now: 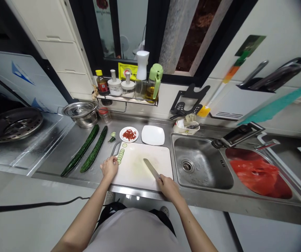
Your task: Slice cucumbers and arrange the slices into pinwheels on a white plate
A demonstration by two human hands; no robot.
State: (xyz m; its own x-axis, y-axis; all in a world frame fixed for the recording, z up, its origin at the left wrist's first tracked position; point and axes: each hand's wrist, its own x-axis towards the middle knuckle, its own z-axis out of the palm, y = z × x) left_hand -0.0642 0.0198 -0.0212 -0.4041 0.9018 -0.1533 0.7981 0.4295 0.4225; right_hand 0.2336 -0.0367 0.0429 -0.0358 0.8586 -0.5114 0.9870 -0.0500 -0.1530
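Observation:
My right hand [168, 187] grips a kitchen knife [152, 168] by its handle, the blade lying low over the right half of the white cutting board [150, 150]. At the board's left edge, my left hand [110, 168] has its fingers closed at the near end of an overlapping row of cucumber slices [120, 154]. A lone slice [124, 145] lies just beyond that row. Two whole cucumbers [94, 148] rest on the steel counter to the left. Cucumber end pieces [112, 139] sit behind the board.
Behind the board stand a plate of chopped red pieces [121, 130] and a white square plate [153, 135]. A lidded steel pot [81, 112] is back left. On the right are a sink [203, 164] and a red-filled basin [258, 175]. Condiments fill a wall rack [129, 99].

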